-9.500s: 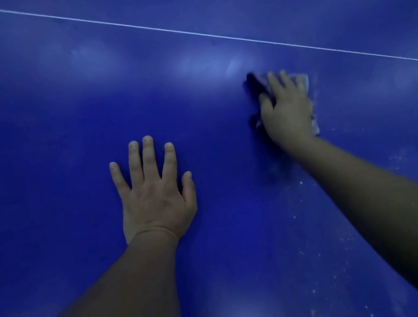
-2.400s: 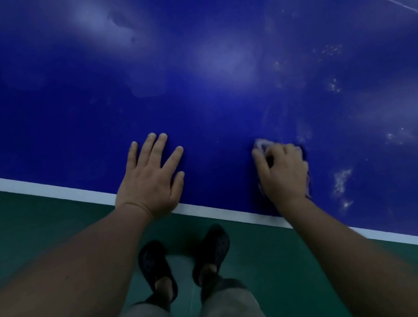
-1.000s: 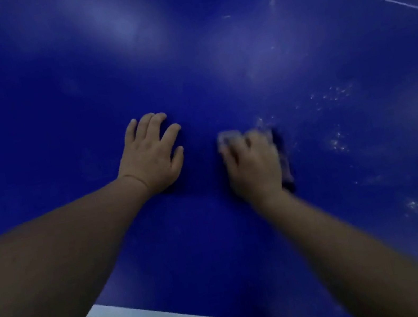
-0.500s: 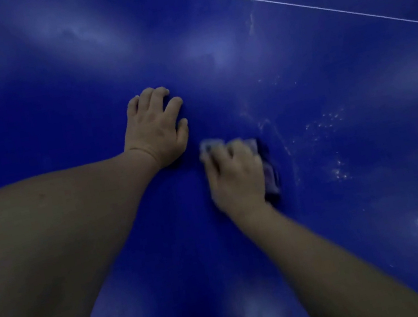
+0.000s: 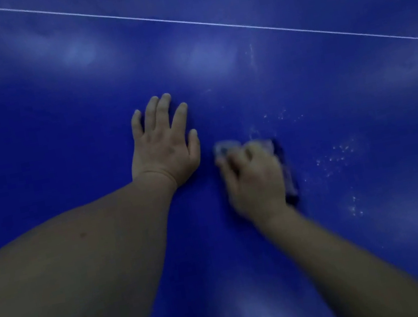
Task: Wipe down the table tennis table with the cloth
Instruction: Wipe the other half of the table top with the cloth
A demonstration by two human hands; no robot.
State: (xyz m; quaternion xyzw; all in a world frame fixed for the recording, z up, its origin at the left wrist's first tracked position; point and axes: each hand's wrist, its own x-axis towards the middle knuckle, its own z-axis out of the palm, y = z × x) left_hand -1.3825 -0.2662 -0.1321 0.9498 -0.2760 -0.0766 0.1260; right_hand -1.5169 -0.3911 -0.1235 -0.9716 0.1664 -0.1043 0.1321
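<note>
I am looking down through the head camera at a blue tabletop (image 5: 58,134), which is filling nearly the whole view. A thin white line (image 5: 206,23) is running across it from the upper left down to the right edge, beyond both hands.

Left hand (image 5: 164,149): lying flat, palm down, on the tabletop near the middle of the view. The fingers are stretching straight and slightly spread, pointing away from me, with the thumb lying on the right. It is holding nothing. The bare forearm is coming in from the lower left.

Right hand (image 5: 255,181): sitting just beside the left hand, to its right and a little nearer to me, not touching it. It is showing blurred. The fingers are bending over the cloth (image 5: 223,150) and pressing it onto the tabletop. I am seeing the cloth only in part: a pale edge is peeking out past the fingertips, and a darker strip is showing along the hand's right side. I cannot tell where cloth ends and shadow begins.

Pale specks (image 5: 336,157) are dotting the tabletop to the right of the right hand, with more scattered toward the lower right. Soft glare patches (image 5: 207,55) are lying on the surface beyond the hands and near the bottom edge.
</note>
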